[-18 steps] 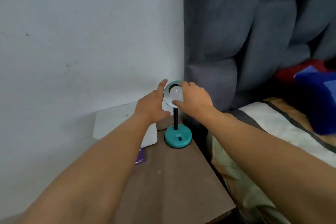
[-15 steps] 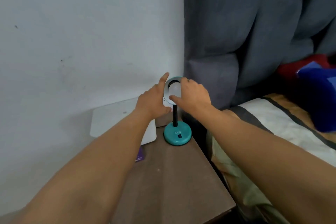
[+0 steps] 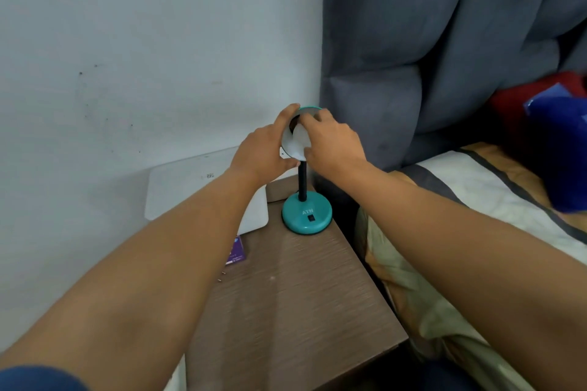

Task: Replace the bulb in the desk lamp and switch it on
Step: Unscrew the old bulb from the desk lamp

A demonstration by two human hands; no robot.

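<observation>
We see the white bulb (image 3: 300, 140) sitting in the lamp's (image 3: 306, 211) teal shade, the lamp standing at the worktop's (image 3: 286, 305) far right corner. Our right hand (image 3: 333, 143) has its grip closed around the bulb, while our left hand (image 3: 265, 149) grasps the shade's rim. A white board (image 3: 190, 187) leans at the far left edge.

The right hand (image 3: 333, 141) hides most of the bulb (image 3: 300, 141).

The lamp base (image 3: 306, 214) looks glossy teal plastic, and the bulb (image 3: 300, 140) under my fingers (image 3: 313, 119) is matt white. My worktop (image 3: 286, 305) shows grained brown wood (dull, faintly streaked).
</observation>
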